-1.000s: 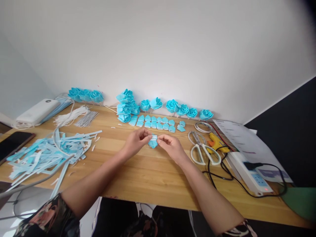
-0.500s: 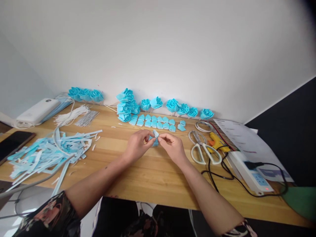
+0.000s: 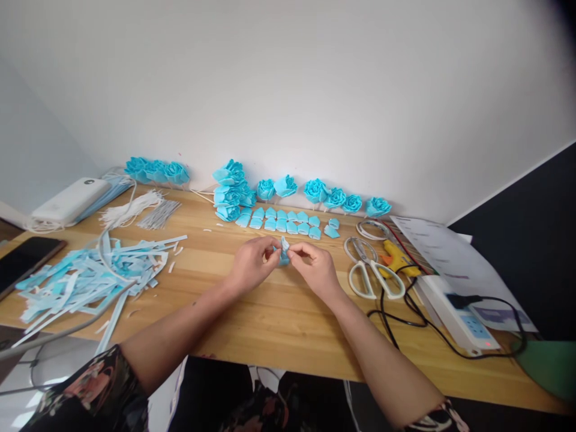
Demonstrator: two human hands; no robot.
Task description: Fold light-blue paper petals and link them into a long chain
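Between the fingertips of my left hand [image 3: 257, 259] and my right hand [image 3: 312, 262] is a small light-blue fabric petal [image 3: 285, 244], pinched from both sides. More blue material shows just below it, partly hidden by the fingers. Beyond my hands lie two rows of cut blue petals [image 3: 281, 225] on the wooden table [image 3: 270, 318]. Behind those rows, a stack of blue fabric flowers [image 3: 229, 195] and several single blue flowers [image 3: 315, 191] rest against the wall.
White-handled scissors [image 3: 375, 279], a yellow glue gun [image 3: 398, 258] and a power strip [image 3: 463, 318] with black cables lie to the right. On the left are a heap of blue and white strips [image 3: 99, 276], a phone [image 3: 29, 261] and a white power bank [image 3: 69, 201].
Both hands stay in nearly the same place. The petal's tip between the fingers has shifted slightly and looks more upright and narrower.
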